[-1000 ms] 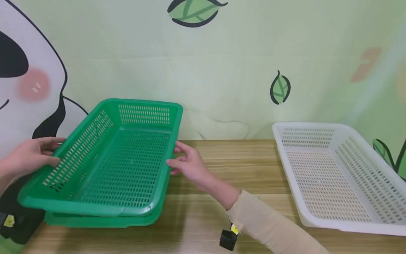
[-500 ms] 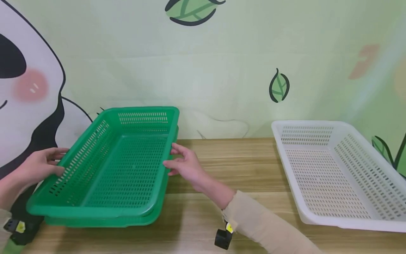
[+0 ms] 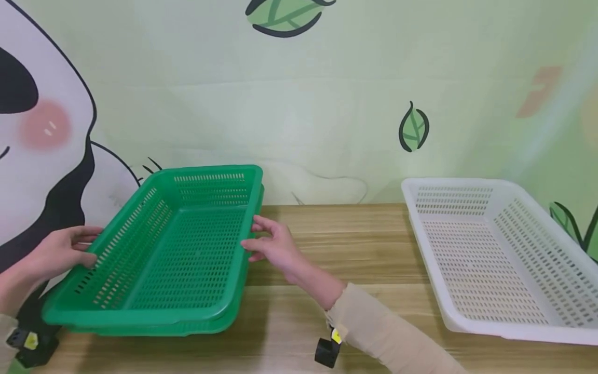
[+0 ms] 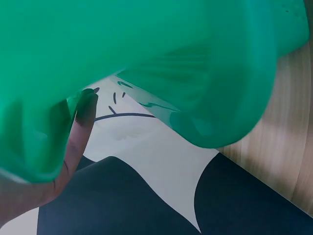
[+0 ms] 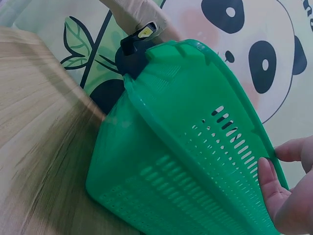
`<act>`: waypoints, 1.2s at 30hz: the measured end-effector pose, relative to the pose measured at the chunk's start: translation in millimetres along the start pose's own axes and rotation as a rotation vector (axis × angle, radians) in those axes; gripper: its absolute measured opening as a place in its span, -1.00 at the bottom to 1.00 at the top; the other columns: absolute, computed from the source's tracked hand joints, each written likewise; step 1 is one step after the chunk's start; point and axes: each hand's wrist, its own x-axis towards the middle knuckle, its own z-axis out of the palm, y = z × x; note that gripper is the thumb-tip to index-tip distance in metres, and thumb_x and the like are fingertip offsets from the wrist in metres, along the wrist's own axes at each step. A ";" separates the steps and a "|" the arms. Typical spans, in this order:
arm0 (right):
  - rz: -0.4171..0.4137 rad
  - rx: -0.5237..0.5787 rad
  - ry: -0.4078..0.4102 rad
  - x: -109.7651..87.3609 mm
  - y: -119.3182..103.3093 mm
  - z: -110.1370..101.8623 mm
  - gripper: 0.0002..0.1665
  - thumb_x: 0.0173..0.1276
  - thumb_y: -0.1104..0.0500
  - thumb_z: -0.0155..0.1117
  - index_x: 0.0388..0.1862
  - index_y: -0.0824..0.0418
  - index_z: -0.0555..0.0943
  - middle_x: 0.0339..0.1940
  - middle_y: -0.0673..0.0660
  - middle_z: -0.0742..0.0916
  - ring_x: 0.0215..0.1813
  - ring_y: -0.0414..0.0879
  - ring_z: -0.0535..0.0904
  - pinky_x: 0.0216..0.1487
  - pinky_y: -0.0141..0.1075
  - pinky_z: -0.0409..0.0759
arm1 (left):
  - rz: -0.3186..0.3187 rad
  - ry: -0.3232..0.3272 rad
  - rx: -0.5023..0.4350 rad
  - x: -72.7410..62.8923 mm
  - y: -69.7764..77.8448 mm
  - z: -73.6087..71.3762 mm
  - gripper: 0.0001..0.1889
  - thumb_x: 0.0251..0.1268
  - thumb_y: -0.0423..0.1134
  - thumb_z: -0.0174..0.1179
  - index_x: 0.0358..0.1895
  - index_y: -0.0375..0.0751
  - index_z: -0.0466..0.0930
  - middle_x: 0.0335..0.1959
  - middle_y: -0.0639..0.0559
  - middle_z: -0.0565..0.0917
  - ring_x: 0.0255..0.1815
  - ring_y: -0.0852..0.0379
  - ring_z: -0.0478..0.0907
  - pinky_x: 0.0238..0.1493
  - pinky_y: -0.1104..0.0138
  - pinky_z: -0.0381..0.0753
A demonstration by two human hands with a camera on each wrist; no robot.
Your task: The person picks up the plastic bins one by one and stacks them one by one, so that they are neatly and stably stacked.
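Note:
In the head view a green plastic basket (image 3: 196, 254) with slotted sides sits nested inside a second green basket (image 3: 212, 327), whose rim shows just below at the front and right. My left hand (image 3: 65, 252) grips the upper basket's left rim, thumb on top; in the left wrist view a finger (image 4: 80, 139) curls under that rim. On the opposite side my right hand (image 3: 275, 246) pinches the right rim between thumb and fingers. The right wrist view also has the right hand (image 5: 293, 188) on the rim. The upper basket holds nothing visible.
A white slotted basket (image 3: 432, 280) stands at the right of the wooden table (image 3: 345, 249). Behind the table hangs a pale green backdrop (image 3: 327, 119) with leaves and a panda. Each wrist carries a small black camera (image 3: 327, 353).
Both hands have lowered the upper green basket into the lower one. Its far end and left side have come down and now lie more level. The white basket has stayed put.

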 end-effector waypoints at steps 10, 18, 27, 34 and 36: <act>-0.016 0.000 0.011 2.8 11.2 0.6 -0.22 0.11 0.47 0.19 0.34 0.32 0.20 0.00 0.20 0.51 -0.45 -0.22 0.54 -0.43 -0.39 0.60 | 0.002 0.012 -0.001 -8.7 25.3 -2.8 -0.28 -0.21 -0.49 0.19 0.14 -0.75 0.14 0.00 -0.62 0.35 -0.08 -0.43 0.42 -0.19 -0.10 0.50; -0.002 -0.020 0.018 1.4 15.6 0.1 -0.17 0.07 0.47 0.24 0.35 0.29 0.20 0.03 0.19 0.49 -0.45 -0.21 0.54 -0.32 -0.26 0.63 | -0.010 -0.025 -0.034 -11.3 30.1 1.0 -0.29 -0.19 -0.49 0.17 0.14 -0.74 0.14 0.04 -0.64 0.31 -0.03 -0.48 0.37 -0.22 -0.02 0.55; 0.014 -0.004 0.028 0.9 21.2 1.7 -0.18 0.07 0.46 0.25 0.35 0.29 0.20 0.00 0.16 0.47 -0.41 -0.21 0.55 -0.38 -0.35 0.62 | 0.005 -0.036 -0.064 -12.3 23.0 3.5 -0.29 -0.16 -0.47 0.20 0.15 -0.73 0.15 0.04 -0.62 0.33 -0.05 -0.42 0.41 -0.29 0.12 0.60; 0.008 0.008 0.019 1.5 26.0 1.4 -0.17 0.07 0.47 0.25 0.34 0.30 0.20 -0.01 0.17 0.46 -0.40 -0.21 0.55 -0.35 -0.34 0.62 | 0.034 -0.019 -0.060 -11.6 21.4 6.2 -0.32 -0.15 -0.49 0.17 0.13 -0.75 0.16 0.00 -0.63 0.37 -0.10 -0.41 0.46 -0.32 0.10 0.61; 0.009 0.006 0.019 1.2 26.7 1.1 -0.18 0.07 0.46 0.24 0.35 0.29 0.20 -0.01 0.17 0.46 -0.40 -0.21 0.55 -0.35 -0.35 0.62 | 0.038 -0.012 -0.059 -11.2 20.6 8.0 -0.32 -0.15 -0.49 0.16 0.13 -0.75 0.16 -0.01 -0.63 0.37 -0.10 -0.42 0.45 -0.31 0.07 0.60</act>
